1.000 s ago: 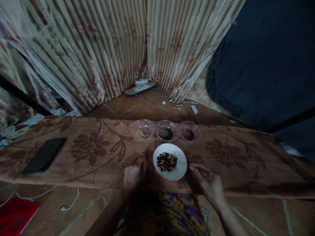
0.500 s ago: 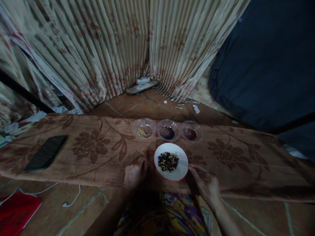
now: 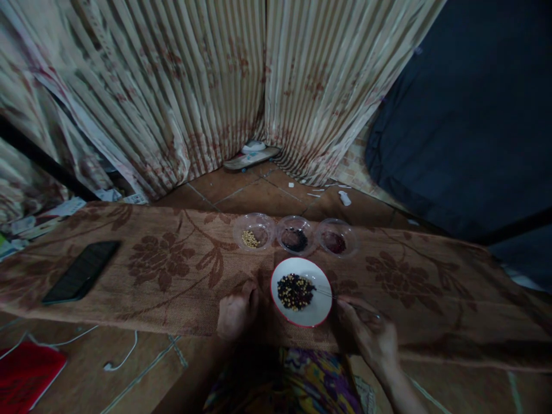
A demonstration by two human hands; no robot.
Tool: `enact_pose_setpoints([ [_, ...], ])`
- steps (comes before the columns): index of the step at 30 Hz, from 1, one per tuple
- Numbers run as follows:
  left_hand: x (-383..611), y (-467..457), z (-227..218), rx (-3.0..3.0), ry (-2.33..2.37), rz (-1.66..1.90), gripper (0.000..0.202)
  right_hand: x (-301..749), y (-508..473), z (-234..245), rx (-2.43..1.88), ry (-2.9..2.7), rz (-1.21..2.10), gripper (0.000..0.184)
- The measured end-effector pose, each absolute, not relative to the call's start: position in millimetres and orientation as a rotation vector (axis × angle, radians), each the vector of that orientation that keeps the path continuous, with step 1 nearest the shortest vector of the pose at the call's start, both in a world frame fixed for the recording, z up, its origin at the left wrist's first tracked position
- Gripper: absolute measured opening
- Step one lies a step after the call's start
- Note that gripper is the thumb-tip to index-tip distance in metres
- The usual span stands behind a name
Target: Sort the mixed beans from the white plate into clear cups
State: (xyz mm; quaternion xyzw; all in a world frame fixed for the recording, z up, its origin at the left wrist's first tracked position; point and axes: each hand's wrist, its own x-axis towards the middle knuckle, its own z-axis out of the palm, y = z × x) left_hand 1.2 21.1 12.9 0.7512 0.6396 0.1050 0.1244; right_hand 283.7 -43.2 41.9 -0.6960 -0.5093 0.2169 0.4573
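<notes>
A white plate with a red rim [image 3: 317, 313] holds a heap of mixed dark and pale beans [image 3: 294, 291]. My right hand [image 3: 366, 333] pinches thin tweezers [image 3: 330, 295] whose tips reach over the plate's right side. My left hand [image 3: 237, 313] rests curled on the cloth just left of the plate, nothing visible in it. Behind the plate stand three clear bowls: one with pale beans [image 3: 252, 232], one with black beans [image 3: 295, 234], one with red beans [image 3: 335, 237].
A brown flowered cloth [image 3: 164, 270] covers the low table. A black phone [image 3: 81, 271] lies at its left end. A red item [image 3: 26, 376] and a white cable [image 3: 116, 359] lie on the tiled floor. Striped curtains [image 3: 207, 92] and a sandal [image 3: 252, 156] are behind.
The view has shifted slightly, so everything sits a little lower in the picture. Both hands keep their places beside the plate, tweezers still over its right side.
</notes>
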Motion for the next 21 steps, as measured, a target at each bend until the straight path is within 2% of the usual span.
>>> enact_pose_setpoints([
  [5, 0, 21, 9, 2.201, 1.891, 0.316, 0.025, 305, -16, 65, -1.719, -1.163, 0.345, 0.029],
  [10, -3, 23, 1, 2.258, 1.868, 0.398, 0.024, 333, 37, 80, -1.513, -1.075, 0.195, 0.029],
  [15, -3, 22, 4, 2.286, 1.864, 0.409, 0.025, 328, 56, 74, -1.493, -1.007, 0.243, 0.028],
  [21, 1, 21, 12, 2.249, 1.880, 0.344, 0.021, 293, 9, 65, -1.543, -0.938, 0.340, 0.025],
])
